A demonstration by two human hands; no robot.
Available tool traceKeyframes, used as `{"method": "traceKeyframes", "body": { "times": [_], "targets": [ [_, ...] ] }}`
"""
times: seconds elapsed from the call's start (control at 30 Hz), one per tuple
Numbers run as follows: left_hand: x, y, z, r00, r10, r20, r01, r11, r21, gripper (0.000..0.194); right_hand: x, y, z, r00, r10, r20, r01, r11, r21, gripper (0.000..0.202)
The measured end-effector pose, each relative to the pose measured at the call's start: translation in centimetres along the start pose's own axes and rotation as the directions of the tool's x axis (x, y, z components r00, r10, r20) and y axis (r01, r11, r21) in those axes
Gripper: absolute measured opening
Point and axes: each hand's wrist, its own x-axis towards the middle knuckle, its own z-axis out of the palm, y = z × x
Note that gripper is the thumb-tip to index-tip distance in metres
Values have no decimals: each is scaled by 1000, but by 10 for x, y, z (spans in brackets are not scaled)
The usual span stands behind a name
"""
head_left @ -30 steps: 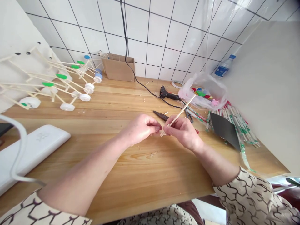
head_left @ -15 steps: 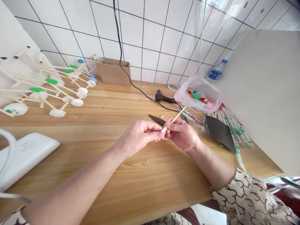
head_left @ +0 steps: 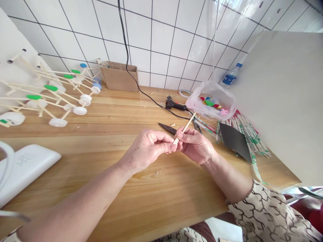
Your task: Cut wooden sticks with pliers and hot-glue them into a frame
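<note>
Above the wooden table, my left hand [head_left: 148, 148] and my right hand [head_left: 196, 144] meet at the middle. Both pinch pale wooden sticks [head_left: 189, 123], whose lower ends lie side by side between my fingertips. One stick is longer and points up and to the right, out of my right hand. How many sticks there are cannot be made out, as fingers cover part of them. Just behind my hands lie dark pliers [head_left: 166, 127], partly hidden by my right hand.
Stick frames with white caps [head_left: 58, 122] stand at the left, near a white device [head_left: 32, 164]. A cardboard box [head_left: 119, 77], glue gun [head_left: 176, 105], plastic bag of colourful caps [head_left: 199, 101], black sheet [head_left: 234, 141], wrapped sticks [head_left: 252, 134] and bottle [head_left: 230, 78] lie behind and right.
The view has shifted slightly, so the surroundings sit a little further left. The long stick is slightly steeper. The small stick end seen below my fingers no longer shows.
</note>
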Motion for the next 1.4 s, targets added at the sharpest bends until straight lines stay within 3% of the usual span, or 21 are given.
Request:
{"method": "traceKeyframes", "body": {
  "times": [0.23,0.47,0.6,0.8,0.97,1.2,1.4],
  "targets": [
    [3,-4,-2,1000,-11,8,11,1000,13,10,1,0,-1,999,-39,-4,39,998,-46,24],
    [6,-3,-8,991,14,133,4,992,-130,14,4,1,-3,996,-84,19,85,993,-78,23],
    [6,-4,-7,993,12,120,5,989,-145,14,4,2,-3,996,-82,18,83,995,-52,22],
    [5,-5,-6,999,15,47,-14,1000,-9,16,4,4,-2,996,-90,12,91,996,-23,23],
    [4,-5,-5,1000,13,21,-13,1000,10,16,3,4,-3,992,-121,22,122,992,-30,24],
    [6,-3,-7,990,-79,121,98,982,-159,16,4,3,-5,983,-181,35,184,973,-139,21],
    [6,1,-6,980,-179,83,187,977,-106,18,5,9,-4,969,-237,76,247,952,-182,18]
  ]
}}
